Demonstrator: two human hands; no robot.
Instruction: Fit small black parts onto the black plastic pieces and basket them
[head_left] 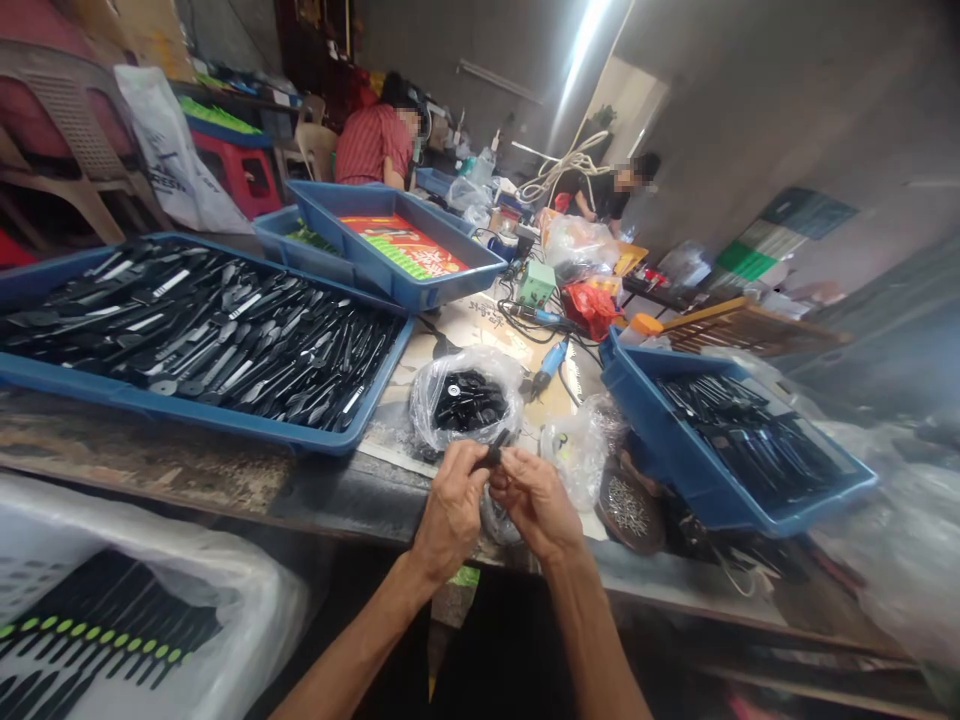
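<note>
Both hands meet at the near edge of the workbench, over a small black plastic part (491,456). My left hand (456,500) is closed, pinching the part between thumb and fingers. From the other side my right hand (538,498) is closed on the same part with its fingertips. Just beyond them stands a bowl lined with clear plastic (421,405), full of small black pieces (469,400). A blue electric screwdriver (551,368) lies to the right of that bowl. Near my right hand are a clear plastic bag (576,450) and a dish of small screws (626,505).
On the left a large blue tray (352,435) holds many black parts; another blue tray (442,290) with green pieces sits behind. To the right is a blue bin (675,480) of black parts. A white basket (255,620) stands lower left. Two people (371,145) work farther back.
</note>
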